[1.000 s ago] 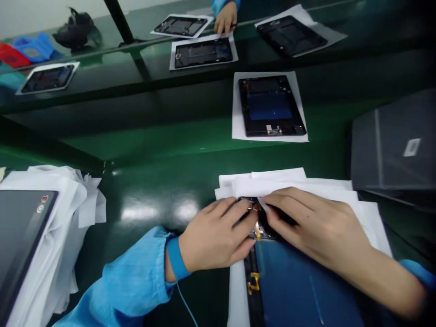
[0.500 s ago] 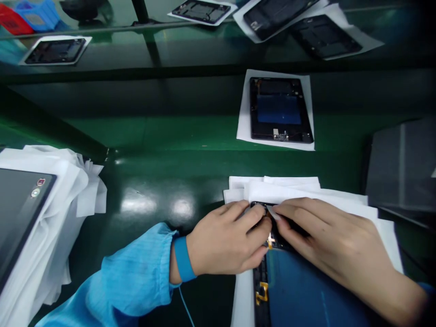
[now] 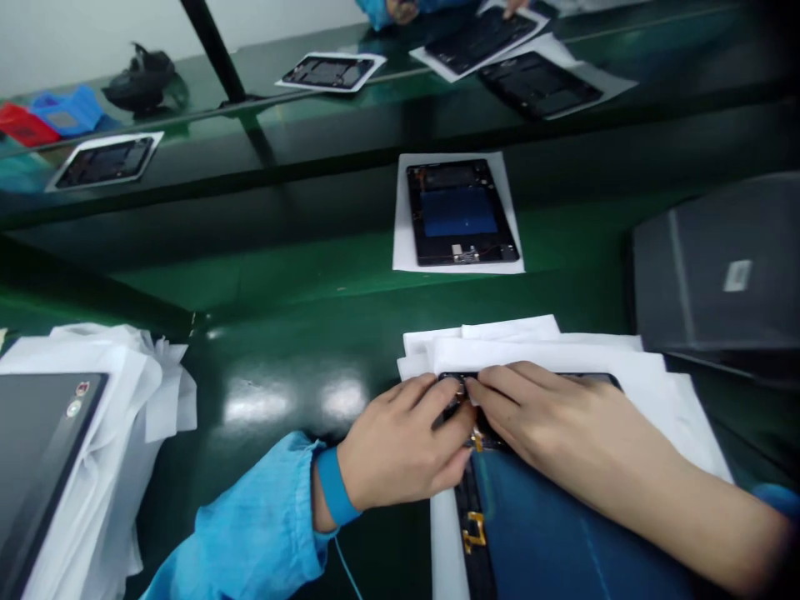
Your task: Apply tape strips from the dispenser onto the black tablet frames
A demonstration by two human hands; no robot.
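In the head view, an open tablet (image 3: 537, 533) lies on white paper (image 3: 687, 425), its upper-left corner under the fingers of the left hand (image 3: 403, 442) and right hand (image 3: 556, 417). Its blue panel (image 3: 556, 554) looks smooth. Palms down, left fingers curl, right ones bunch together; whether they pinch anything, I cannot tell.

Prob. an electronics workshop: green benchtop (image 3: 300, 333) w/ opened tablet (image 3: 550, 533) on white sheets (image 3: 681, 433), flex cables (image 3: 475, 530) bare. Beyond that tablet, more gutted tablets (image 3: 459, 212) lay on paper; far L of it, blue plastic bin (image 3: 68, 108) & red bin (image 3: 28, 125). Corded wristband (image 3: 337, 487), ESD type by looks, sat just L of it; co-worker's blue sleeve (image 3: 375, 12) was well past it.
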